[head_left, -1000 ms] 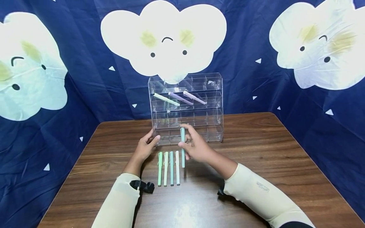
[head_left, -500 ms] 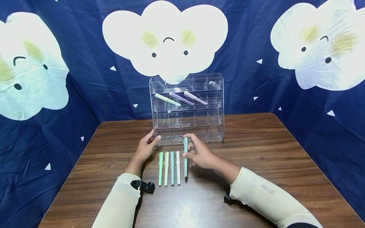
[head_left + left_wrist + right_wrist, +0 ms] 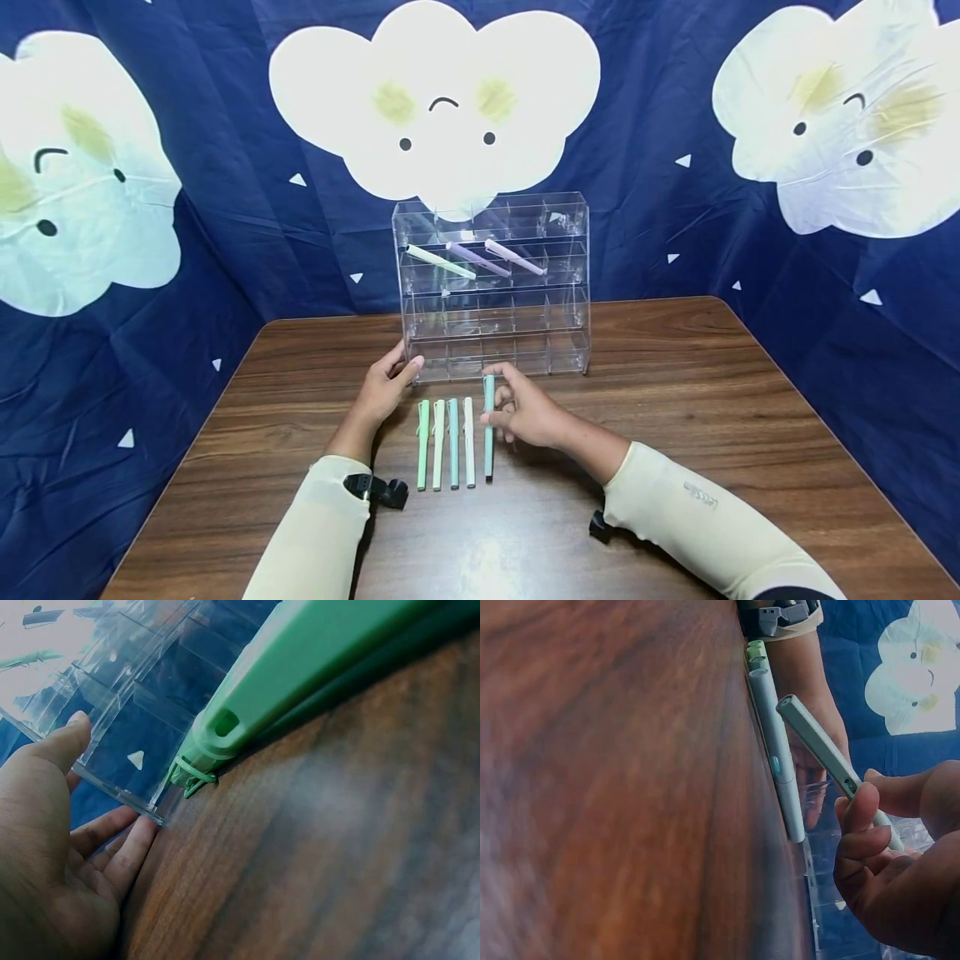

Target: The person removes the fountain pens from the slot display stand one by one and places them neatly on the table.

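Note:
A clear acrylic rack (image 3: 495,312) with rows of compartments stands at the back of the table. My left hand (image 3: 386,387) holds its lower left side, the thumb at the front edge and the fingers round the side. With my right hand (image 3: 528,408) I pinch a teal pen (image 3: 489,442) between thumb and fingers; in the right wrist view this pen (image 3: 821,742) is tilted. To its left lie a white pen (image 3: 469,442), a teal pen (image 3: 453,442), a pale green pen (image 3: 438,442) and a green pen (image 3: 422,442), side by side in front of the rack.
Slanting across an upper row of the rack are a pale green pen (image 3: 440,262), a purple pen (image 3: 477,260) and a lilac pen (image 3: 514,257). A blue cloth (image 3: 645,208) with cloud shapes surrounds the wooden table (image 3: 660,367) at the back and sides.
My right hand has brought the teal pen down from the rack's bottom row toward me and slightly right, beside the white pen. My left hand has stayed at the rack.

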Available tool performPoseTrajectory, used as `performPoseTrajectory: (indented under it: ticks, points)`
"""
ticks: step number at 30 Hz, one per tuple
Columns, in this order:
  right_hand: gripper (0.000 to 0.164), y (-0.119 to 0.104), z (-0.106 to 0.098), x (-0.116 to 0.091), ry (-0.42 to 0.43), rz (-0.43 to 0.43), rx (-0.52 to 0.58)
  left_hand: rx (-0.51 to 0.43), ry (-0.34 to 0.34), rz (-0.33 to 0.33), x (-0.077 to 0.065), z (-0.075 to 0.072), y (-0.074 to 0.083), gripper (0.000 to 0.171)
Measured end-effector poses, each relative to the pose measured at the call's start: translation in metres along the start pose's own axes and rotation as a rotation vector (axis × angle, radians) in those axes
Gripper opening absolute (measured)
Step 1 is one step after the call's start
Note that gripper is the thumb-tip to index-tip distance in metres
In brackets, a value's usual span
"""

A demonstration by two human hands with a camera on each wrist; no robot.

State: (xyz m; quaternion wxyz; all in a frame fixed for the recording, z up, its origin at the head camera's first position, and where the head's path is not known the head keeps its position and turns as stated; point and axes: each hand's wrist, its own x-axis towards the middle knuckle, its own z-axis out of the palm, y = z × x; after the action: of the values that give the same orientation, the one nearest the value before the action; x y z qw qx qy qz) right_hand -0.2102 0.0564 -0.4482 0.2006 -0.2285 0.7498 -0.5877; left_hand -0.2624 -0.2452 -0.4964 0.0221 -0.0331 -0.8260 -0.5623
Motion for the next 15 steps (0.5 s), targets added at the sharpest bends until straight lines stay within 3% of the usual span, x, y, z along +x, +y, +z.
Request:
performPoseTrajectory:
  ticks: [9, 15]
  points:
    - [0.075, 0.015, 0.0, 0.005, -0.037, -0.007, 0.028, -0.008, -0.006, 0.02, -0.002, 0.001, 0.002, 0.07]
    - [0.075, 0.023, 0.0, 0.009, -0.022, -0.016, -0.034, -0.026, -0.005, 0.02, -0.001, 0.001, 0.001, 0.068]
